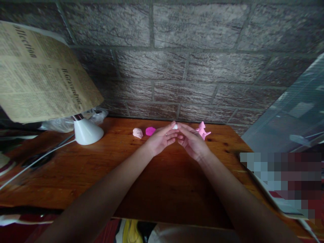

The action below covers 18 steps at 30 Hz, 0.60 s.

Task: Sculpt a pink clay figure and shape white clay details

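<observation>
Between the fingertips of both hands is a small white lump of clay (175, 127), raised a little over the table. My left hand (164, 136) pinches it from the left with thumb and forefinger; a ring shows on one finger. From the right, my right hand (191, 140) presses on the same lump with its fingertips. Left of my hands lie a pale pink lump of clay (137, 133) and a magenta piece (150, 131), the latter partly behind my left hand. A pink clay shape with pointed parts (202, 131) stands just beyond my right hand, which covers some of it.
A lamp with a newspaper-print shade (50, 77) and white base (88, 132) stands on the wooden table (172, 189) at left, its cable trailing forward. Clear plastic (97, 115) lies behind it. A brick-patterned wall (167, 67) closes the back; a translucent panel (291, 114) leans at right.
</observation>
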{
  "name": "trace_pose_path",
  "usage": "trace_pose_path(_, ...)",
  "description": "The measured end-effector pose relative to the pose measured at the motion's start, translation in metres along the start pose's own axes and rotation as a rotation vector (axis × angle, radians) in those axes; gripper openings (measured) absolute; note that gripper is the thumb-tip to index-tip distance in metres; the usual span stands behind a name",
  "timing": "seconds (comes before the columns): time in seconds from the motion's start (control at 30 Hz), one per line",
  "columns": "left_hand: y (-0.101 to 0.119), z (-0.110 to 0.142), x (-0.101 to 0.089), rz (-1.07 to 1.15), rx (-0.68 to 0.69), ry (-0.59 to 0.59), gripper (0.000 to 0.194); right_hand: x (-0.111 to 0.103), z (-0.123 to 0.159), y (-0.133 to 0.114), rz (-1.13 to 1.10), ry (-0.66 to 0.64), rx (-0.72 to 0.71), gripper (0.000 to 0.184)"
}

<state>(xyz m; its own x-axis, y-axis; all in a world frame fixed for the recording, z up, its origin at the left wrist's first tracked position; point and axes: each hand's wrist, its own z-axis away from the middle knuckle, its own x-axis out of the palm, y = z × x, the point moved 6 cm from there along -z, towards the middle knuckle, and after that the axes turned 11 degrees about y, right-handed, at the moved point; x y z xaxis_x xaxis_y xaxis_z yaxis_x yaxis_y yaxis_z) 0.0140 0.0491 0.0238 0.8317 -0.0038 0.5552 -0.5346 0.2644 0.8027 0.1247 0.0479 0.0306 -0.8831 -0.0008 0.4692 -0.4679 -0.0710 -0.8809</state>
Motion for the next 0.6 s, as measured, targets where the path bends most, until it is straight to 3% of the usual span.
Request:
trace_pose_path(0.23, 0.003, 0.003, 0.004, -0.036, 0.044, -0.015, 0.034, 0.004, 0.002, -0.001, -0.041, -0.004, 0.01, 0.034)
trace_pose_path(0.33, 0.007, 0.001, 0.0, -0.088, 0.121, 0.011, 0.033, 0.0, 0.002, 0.0, -0.024, 0.049, 0.014, 0.038)
trace_pose_path(0.47, 0.021, -0.003, -0.011, -0.272, 0.385, 0.133, 0.029, -0.007, 0.001, 0.001, -0.006, 0.157, 0.05, 0.036)
trace_pose_path(0.6, 0.034, 0.004, -0.008, -0.568, 0.729, 0.146, 0.021, -0.007, 0.0, 0.004, -0.032, 0.163, 0.103, 0.036)
